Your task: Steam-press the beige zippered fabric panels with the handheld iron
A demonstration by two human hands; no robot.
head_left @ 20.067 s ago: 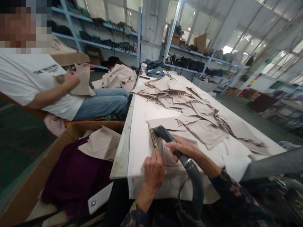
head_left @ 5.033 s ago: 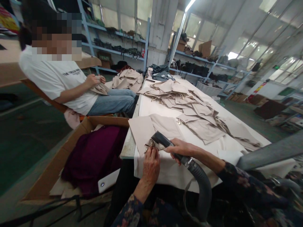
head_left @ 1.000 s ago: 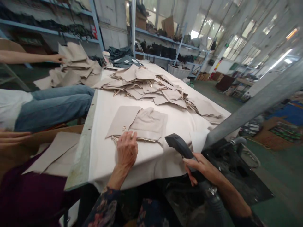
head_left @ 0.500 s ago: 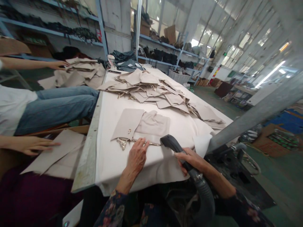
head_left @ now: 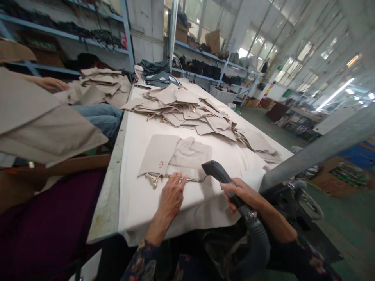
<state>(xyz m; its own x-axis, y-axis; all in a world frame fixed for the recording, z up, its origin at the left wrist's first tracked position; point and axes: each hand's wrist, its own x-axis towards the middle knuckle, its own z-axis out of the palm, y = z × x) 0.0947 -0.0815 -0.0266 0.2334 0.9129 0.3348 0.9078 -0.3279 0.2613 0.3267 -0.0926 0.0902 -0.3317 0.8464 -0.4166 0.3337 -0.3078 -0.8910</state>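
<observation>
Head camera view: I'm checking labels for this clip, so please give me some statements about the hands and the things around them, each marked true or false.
1. The right hand holds a dark nozzle. True.
2. The left hand grips a pair of scissors. False: its fingers rest at the near edge of a beige piece, by the zipper.
3. A heap of beige pieces lies farther back on the table. True.
4. The purple cloth lies on top of that heap. False: it is in the cardboard box to the left of the table.
5. A ribbed hose runs from the nozzle. True.
</observation>
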